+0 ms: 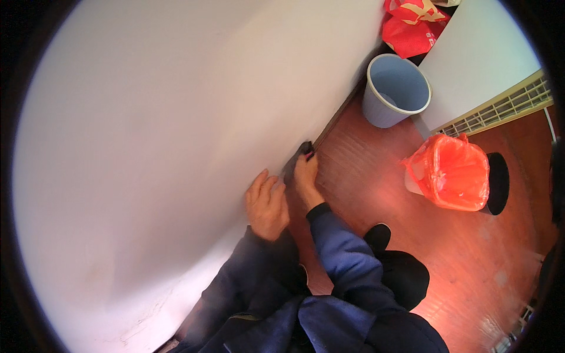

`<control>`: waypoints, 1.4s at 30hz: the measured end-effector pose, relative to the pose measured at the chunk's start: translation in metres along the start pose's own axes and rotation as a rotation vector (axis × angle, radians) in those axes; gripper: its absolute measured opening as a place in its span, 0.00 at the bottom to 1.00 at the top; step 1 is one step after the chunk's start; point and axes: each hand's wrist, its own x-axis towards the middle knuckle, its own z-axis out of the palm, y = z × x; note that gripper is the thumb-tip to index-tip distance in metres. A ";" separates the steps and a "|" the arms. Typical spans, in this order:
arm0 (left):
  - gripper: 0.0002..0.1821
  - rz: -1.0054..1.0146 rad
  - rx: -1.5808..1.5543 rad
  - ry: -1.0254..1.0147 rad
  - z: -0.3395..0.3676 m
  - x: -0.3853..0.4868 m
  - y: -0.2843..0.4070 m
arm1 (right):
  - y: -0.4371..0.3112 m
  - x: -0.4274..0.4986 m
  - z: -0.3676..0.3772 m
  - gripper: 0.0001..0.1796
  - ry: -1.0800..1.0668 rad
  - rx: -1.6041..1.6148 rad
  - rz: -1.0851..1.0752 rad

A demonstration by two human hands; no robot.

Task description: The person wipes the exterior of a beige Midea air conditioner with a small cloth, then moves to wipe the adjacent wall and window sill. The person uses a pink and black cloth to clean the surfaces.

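My left hand point(267, 206) is against or just in front of the white wall point(145, 145), its fingers a little apart and nothing seen in them. Low down, where the wall meets the reddish-brown floor point(353, 172), my right hand point(305, 174) grips a small dark object point(305, 149). A bit of pink shows at its edge, but most of it is hidden by my fingers and blurred, so its kind is unclear. A dark skirting strip point(337, 117) runs along the wall's foot, beyond that hand.
A blue-grey plastic bin point(383, 108) stands along the wall, with red bags point(408, 37) behind it. To the right is a bin lined with an orange-red plastic bag point(461, 172), beside a black bin point(499, 183). A cream grille point(499, 106) borders a white panel point(481, 57).
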 end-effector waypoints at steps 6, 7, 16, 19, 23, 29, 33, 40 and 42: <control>0.14 -0.052 -0.036 -0.016 0.008 -0.007 -0.004 | -0.013 0.039 -0.009 0.25 0.040 0.176 -0.194; 0.14 -0.044 -0.038 -0.010 0.009 -0.007 -0.004 | -0.009 0.029 -0.006 0.26 0.040 0.152 -0.240; 0.14 -0.056 -0.059 -0.003 0.018 -0.010 -0.007 | 0.017 0.034 -0.014 0.25 -0.106 0.224 0.179; 0.13 -0.058 -0.060 0.002 0.018 -0.009 -0.007 | 0.010 0.056 -0.021 0.22 -0.003 0.172 -0.055; 0.13 -0.059 -0.062 0.010 0.022 -0.007 -0.005 | 0.022 0.027 -0.007 0.22 -0.007 -0.052 -0.022; 0.13 -0.035 -0.073 -0.005 0.026 -0.006 -0.008 | 0.022 0.057 -0.032 0.22 0.182 -0.171 -0.115; 0.13 -0.041 -0.067 -0.012 0.026 -0.007 -0.008 | 0.020 0.096 -0.046 0.23 0.136 -0.116 -0.126; 0.13 -0.064 -0.087 -0.046 0.033 -0.014 -0.009 | 0.102 0.003 0.005 0.37 -0.124 -0.065 0.066; 0.13 -0.074 -0.094 -0.055 0.034 -0.018 -0.011 | 0.108 0.003 0.006 0.37 -0.080 -0.091 -0.014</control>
